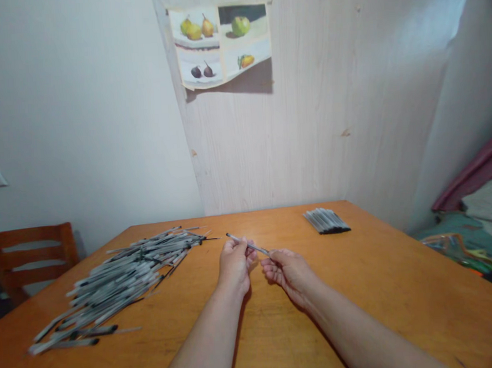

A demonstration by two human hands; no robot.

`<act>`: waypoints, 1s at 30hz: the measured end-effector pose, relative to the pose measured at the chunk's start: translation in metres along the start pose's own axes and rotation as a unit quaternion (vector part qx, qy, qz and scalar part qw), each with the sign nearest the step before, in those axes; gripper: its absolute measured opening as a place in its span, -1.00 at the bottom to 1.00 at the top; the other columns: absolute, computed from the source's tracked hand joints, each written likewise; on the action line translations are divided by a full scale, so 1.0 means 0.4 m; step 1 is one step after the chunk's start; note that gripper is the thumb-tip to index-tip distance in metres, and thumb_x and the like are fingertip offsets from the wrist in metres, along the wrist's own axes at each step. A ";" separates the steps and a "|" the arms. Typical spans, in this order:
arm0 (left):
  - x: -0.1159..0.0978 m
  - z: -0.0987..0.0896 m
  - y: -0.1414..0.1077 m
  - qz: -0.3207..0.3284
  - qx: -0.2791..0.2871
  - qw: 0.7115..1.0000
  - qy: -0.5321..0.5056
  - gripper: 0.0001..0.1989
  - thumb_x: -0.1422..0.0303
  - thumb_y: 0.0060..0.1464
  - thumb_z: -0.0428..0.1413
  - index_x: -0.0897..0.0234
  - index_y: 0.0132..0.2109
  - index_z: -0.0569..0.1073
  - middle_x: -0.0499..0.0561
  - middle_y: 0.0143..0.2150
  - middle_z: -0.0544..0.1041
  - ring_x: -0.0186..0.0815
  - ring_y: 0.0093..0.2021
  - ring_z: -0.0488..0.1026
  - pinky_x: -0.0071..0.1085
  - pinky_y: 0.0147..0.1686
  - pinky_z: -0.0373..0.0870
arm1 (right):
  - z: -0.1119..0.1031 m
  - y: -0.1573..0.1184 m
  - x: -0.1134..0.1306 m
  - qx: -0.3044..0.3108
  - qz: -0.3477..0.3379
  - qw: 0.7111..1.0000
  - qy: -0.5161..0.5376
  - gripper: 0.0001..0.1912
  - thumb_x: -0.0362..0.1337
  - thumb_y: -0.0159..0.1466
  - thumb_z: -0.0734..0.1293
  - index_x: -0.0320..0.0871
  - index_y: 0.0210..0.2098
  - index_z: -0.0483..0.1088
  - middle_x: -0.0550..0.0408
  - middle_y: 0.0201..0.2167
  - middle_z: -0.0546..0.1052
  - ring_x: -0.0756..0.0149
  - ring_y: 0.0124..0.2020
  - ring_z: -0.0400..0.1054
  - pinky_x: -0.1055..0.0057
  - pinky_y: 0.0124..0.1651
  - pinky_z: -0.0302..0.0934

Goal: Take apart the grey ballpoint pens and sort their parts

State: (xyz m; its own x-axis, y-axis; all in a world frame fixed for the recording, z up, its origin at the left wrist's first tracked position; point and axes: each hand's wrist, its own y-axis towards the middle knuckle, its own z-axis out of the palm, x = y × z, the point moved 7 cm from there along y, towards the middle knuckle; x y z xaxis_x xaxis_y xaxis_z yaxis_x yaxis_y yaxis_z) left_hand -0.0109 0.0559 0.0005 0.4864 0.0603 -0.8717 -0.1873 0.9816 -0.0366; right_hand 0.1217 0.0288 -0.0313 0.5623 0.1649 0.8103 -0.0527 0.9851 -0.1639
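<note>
Fingers of the left hand (235, 261) pinch a slim pen (256, 249) near its dark end, while those of the right hand (288, 271) grip its other end — the pen slants between them above the wooden table (275, 332). Left of the hands lies a loose, tangled heap of pens (126, 274), their dark ends pointing various ways. Farther back on the right sits a neat bundle of pens (325, 221) — side by side, black ends toward the near side. Beyond, a fruit print (223, 44) hangs on the wall (309, 119).

Two hands (235, 264), one held pen (258, 249), one pile (126, 272) and one row (326, 222) of pens, seemingly too blurred to count singly, one counter (276, 337), one chair (33, 256), four fruit pictures (243, 31)
</note>
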 end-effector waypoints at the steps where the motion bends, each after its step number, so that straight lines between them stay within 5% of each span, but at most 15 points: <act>1: -0.001 0.000 0.000 0.002 0.002 1.000 0.009 -0.87 0.39 0.15 0.17 0.30 -0.28 0.34 0.01 -0.34 0.52 -0.47 -0.42 0.46 -0.57 -0.41 0.43 | 0.001 -0.001 0.002 0.006 -0.001 1.000 0.002 -0.89 -0.40 0.30 0.26 -0.27 -0.37 0.35 -0.03 -0.50 0.55 0.49 -0.63 0.36 0.60 -0.55 0.31; 30: -0.021 0.020 -0.002 0.016 0.056 0.997 0.058 -0.83 0.37 0.10 0.23 0.32 -0.30 0.38 0.02 -0.42 0.51 -0.48 -0.52 0.44 -0.57 -0.49 0.44 | -0.003 -0.015 0.032 0.019 -0.032 0.999 -0.003 -0.95 -0.42 0.18 0.35 -0.29 -0.42 0.40 0.01 -0.55 0.53 0.52 -0.64 0.32 0.63 -0.56 0.27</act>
State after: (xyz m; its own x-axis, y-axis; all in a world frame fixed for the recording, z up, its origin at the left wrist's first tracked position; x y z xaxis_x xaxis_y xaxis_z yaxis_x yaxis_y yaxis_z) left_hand -0.0078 0.0560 0.0118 0.3788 0.0766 -0.9223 -0.1018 0.9940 0.0408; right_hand 0.1300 0.0248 -0.0205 0.5607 0.1024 0.8217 -0.0484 0.9947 -0.0909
